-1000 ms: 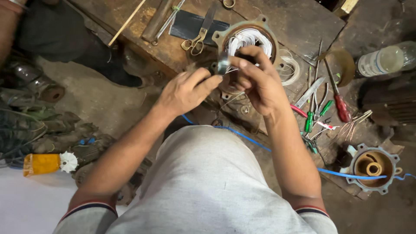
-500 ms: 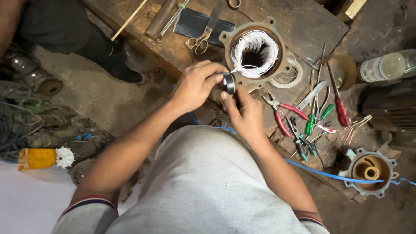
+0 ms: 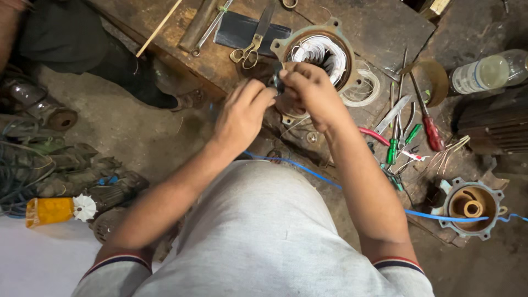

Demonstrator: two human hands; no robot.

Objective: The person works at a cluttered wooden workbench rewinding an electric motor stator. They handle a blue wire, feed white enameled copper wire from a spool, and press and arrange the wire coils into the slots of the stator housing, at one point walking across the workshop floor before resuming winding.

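Note:
My left hand (image 3: 242, 113) and my right hand (image 3: 308, 91) meet over a round motor housing (image 3: 286, 47) with white windings (image 3: 319, 52) inside. Between the fingertips of both hands sits a small dark ring-shaped part (image 3: 278, 82), mostly hidden by the fingers. A thin white strand runs from it toward the windings. Both hands pinch at this part just in front of the housing's near rim.
Scissors (image 3: 250, 49), a dark flat pad (image 3: 242, 33) and metal bars lie on the wooden bench (image 3: 385, 27). Screwdrivers (image 3: 429, 129), pliers and cutters are at the right, beside a plastic bottle (image 3: 484, 71). A motor end cover (image 3: 473, 206) and blue wire (image 3: 308, 170) lie lower right. Another person's legs are at top left.
Both hands have shifted up and toward the housing, the right hand now covering its near rim. The small dark part is more hidden between the fingers than before.

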